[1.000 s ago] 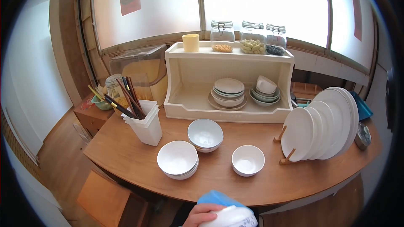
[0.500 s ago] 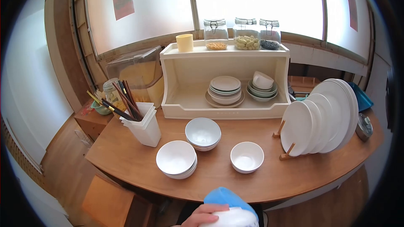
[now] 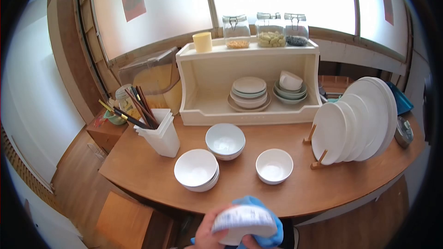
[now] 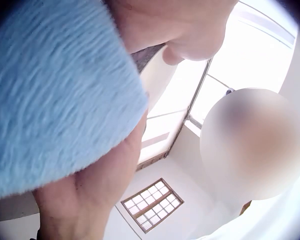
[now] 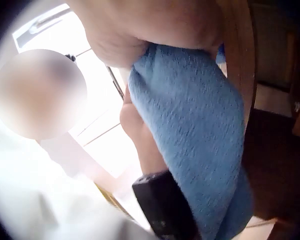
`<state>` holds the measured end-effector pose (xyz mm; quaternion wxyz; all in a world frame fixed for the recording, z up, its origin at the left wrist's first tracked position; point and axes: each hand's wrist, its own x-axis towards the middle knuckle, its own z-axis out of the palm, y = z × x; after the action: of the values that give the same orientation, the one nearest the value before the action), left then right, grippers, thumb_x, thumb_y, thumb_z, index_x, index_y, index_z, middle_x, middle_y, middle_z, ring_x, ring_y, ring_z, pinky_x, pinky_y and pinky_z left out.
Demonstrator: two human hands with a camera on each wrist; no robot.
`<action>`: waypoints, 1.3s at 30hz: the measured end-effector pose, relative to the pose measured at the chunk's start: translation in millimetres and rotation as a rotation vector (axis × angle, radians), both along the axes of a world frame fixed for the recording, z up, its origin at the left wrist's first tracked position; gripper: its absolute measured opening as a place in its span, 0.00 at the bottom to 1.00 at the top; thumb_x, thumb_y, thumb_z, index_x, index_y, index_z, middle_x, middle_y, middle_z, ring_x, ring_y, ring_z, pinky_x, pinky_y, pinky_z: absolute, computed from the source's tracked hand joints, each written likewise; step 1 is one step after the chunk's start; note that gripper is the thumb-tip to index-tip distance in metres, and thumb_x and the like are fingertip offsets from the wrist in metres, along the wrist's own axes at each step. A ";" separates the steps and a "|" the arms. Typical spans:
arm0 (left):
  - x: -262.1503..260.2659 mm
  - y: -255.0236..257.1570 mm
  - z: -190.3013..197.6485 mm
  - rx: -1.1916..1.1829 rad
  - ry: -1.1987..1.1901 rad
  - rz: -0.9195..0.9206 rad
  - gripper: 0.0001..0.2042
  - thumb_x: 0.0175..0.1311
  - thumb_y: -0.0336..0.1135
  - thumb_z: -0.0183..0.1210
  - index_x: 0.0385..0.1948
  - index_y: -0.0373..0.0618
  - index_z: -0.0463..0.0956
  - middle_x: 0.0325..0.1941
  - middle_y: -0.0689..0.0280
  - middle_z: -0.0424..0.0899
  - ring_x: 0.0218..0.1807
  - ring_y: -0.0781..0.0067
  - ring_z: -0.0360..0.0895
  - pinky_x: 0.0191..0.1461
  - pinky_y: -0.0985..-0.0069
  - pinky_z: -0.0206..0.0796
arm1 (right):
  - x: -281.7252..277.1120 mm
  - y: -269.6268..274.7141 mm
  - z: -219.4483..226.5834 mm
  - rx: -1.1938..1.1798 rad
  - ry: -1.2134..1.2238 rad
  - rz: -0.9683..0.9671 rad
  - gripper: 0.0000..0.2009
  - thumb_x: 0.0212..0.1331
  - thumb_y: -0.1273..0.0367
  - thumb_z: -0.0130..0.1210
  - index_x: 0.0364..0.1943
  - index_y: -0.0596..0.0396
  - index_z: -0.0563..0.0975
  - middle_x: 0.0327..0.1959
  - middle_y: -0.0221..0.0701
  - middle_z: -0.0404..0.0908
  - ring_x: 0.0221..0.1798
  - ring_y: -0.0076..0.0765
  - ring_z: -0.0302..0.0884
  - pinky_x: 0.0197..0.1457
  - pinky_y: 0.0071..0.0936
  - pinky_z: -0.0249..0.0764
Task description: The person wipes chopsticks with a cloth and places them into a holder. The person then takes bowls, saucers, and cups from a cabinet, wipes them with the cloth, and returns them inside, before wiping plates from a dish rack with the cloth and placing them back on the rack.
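Note:
Near the table's front edge, my left hand (image 3: pixel 209 231) grips a white bowl (image 3: pixel 244 217) with a blue pattern around its outside. The bowl is tilted, its patterned wall facing up. Behind and to the right of it bunches a blue cloth (image 3: pixel 271 236), fuzzy in both wrist views. My right hand (image 3: pixel 251 241) holds the cloth against the bowl; only its thumb area shows under the bowl in the head view. In the right wrist view the cloth (image 5: pixel 195 135) hangs down from the right hand (image 5: pixel 160 25).
On the wooden table (image 3: pixel 300 198) stand two bowl stacks (image 3: pixel 196 168) (image 3: pixel 225 139) and a single white bowl (image 3: pixel 274 166). A rack of white plates (image 3: pixel 328 133) is at right, a chopstick holder (image 3: pixel 164 138) at left. Behind is a cream shelf (image 3: pixel 203 115) with dishes and jars.
The bowl has come up a little and turned, bringing its blue-patterned outside into view. The right thumb now shows beneath it, and the cloth has shifted to the bowl's right side.

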<state>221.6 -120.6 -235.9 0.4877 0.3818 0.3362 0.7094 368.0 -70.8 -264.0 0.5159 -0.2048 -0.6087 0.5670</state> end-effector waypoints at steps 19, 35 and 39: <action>9.7 -10.7 -11.7 0.139 0.738 0.302 0.34 0.65 0.47 0.58 0.65 0.33 0.55 0.65 0.48 0.66 0.63 0.54 0.67 0.67 0.63 0.56 | 20.8 36.7 13.4 -0.107 -0.094 0.450 0.22 0.57 0.67 0.62 0.55 0.59 0.74 0.57 0.35 0.76 0.62 0.34 0.71 0.66 0.30 0.65; -11.2 6.6 21.5 0.502 1.152 0.302 0.35 0.63 0.51 0.60 0.64 0.36 0.59 0.64 0.40 0.65 0.62 0.43 0.67 0.64 0.55 0.59 | 4.9 5.7 45.8 -0.986 0.429 0.671 0.27 0.53 0.55 0.62 0.57 0.47 0.73 0.59 0.37 0.73 0.62 0.48 0.70 0.68 0.42 0.60; -17.3 8.9 12.6 0.467 1.047 0.193 0.34 0.63 0.51 0.60 0.64 0.36 0.60 0.64 0.40 0.66 0.62 0.43 0.67 0.64 0.55 0.59 | 9.2 36.1 15.4 0.308 -0.446 0.546 0.24 0.54 0.61 0.62 0.57 0.48 0.74 0.60 0.36 0.73 0.62 0.46 0.71 0.68 0.42 0.62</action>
<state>204.3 -111.7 -223.3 0.0927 0.7469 0.4004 0.5226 377.2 -34.7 -248.6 0.2255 -0.0736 -0.8162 0.5269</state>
